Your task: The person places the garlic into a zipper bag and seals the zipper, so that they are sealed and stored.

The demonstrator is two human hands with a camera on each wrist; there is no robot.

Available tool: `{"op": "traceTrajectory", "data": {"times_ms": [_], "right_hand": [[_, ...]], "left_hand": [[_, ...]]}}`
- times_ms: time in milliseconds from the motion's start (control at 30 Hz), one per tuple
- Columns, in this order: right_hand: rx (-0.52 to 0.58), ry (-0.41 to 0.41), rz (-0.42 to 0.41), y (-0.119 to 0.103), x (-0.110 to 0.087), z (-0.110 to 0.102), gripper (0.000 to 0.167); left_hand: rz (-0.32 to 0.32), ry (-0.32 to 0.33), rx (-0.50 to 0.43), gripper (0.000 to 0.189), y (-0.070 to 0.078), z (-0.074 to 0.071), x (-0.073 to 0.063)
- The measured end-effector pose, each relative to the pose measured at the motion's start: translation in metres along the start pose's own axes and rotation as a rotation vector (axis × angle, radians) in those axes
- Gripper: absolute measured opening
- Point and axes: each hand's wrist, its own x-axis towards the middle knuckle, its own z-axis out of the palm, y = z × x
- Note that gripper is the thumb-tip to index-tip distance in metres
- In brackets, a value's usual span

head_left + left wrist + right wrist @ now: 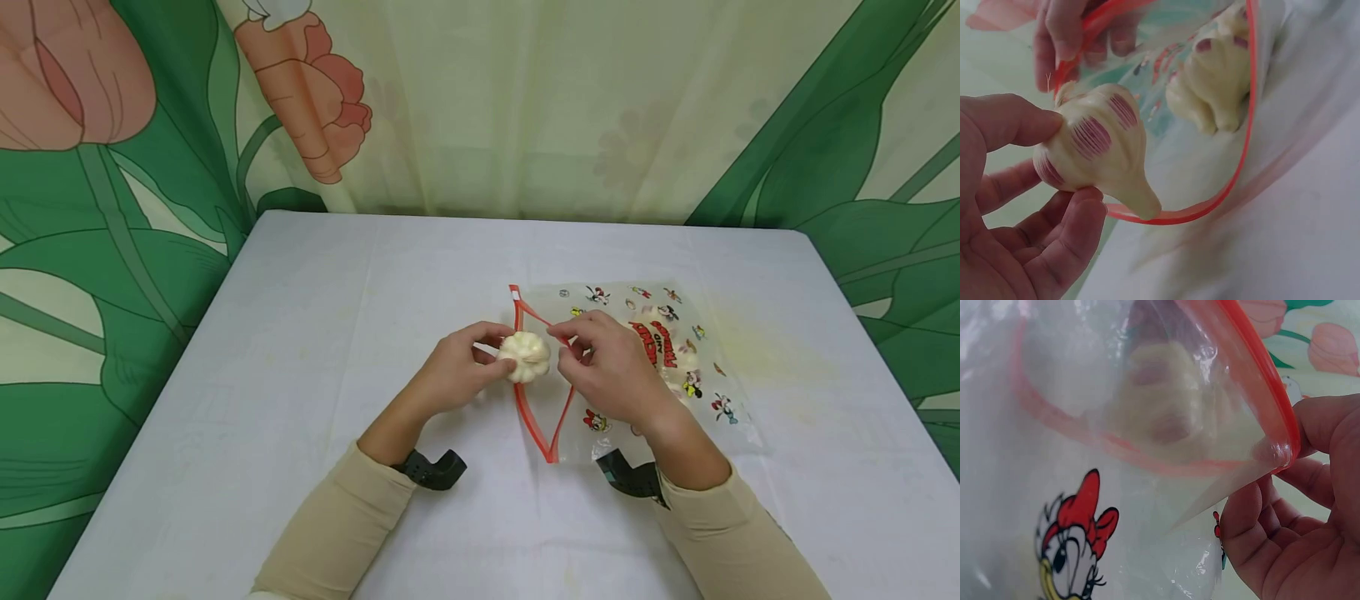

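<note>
Between thumb and fingers, my left hand (468, 367) holds a garlic bulb (528, 357), pale with purple streaks in the left wrist view. The bulb is at the mouth of a clear zip bag (720, 354) with a red edge and printed cartoon figures. My right hand (611, 362) pinches the upper side of the bag's red rim (1282, 434) and lifts it, so the mouth gapes. Inside the bag, more garlic bulbs (1219, 72) show in the left wrist view; their number is hard to tell.
A white cloth covers the table (300, 333), and the bag lies right of its middle. Behind the table hangs a curtain (525, 108) with printed flowers and leaves. Each wrist wears a black strap mount (435, 471).
</note>
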Motion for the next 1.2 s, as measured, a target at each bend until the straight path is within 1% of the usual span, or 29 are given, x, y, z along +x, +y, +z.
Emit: {"op": "traceTrajectory", "data": {"times_ms": [133, 267, 333, 467, 633, 767, 967, 1067, 1200], "right_hand": [[0.006, -0.006, 0.009, 0.000, 0.000, 0.000, 0.025], [0.009, -0.002, 0.003, 0.000, -0.001, 0.000, 0.025], [0.007, 0.002, -0.003, 0.000, -0.001, 0.000, 0.025], [0.004, 0.005, -0.010, -0.001, 0.000, 0.000, 0.024], [0.000, 0.004, -0.009, -0.001, 0.000, 0.000, 0.025], [0.002, 0.002, 0.001, -0.001, 0.000, 0.000, 0.026], [-0.002, -0.001, 0.005, -0.001, 0.001, 0.000, 0.025], [0.001, -0.003, 0.008, -0.002, 0.000, 0.000, 0.025], [0.003, -0.003, 0.009, -0.002, 0.000, 0.000, 0.024]], "left_hand": [[-0.015, -0.032, -0.041, 0.043, -0.004, 0.007, 0.003], [-0.021, -0.050, -0.071, 0.043, -0.007, 0.014, 0.007], [-0.024, -0.046, -0.078, 0.043, -0.008, 0.017, 0.009], [-0.038, -0.017, -0.082, 0.044, -0.007, 0.023, 0.011], [-0.069, 0.004, -0.074, 0.044, -0.005, 0.027, 0.014], [-0.089, 0.006, -0.076, 0.043, -0.004, 0.030, 0.016], [-0.110, -0.012, -0.088, 0.043, -0.001, 0.035, 0.019], [-0.112, -0.005, -0.068, 0.042, 0.001, 0.040, 0.019], [-0.111, 0.015, 0.007, 0.041, 0.005, 0.045, 0.019]]}}
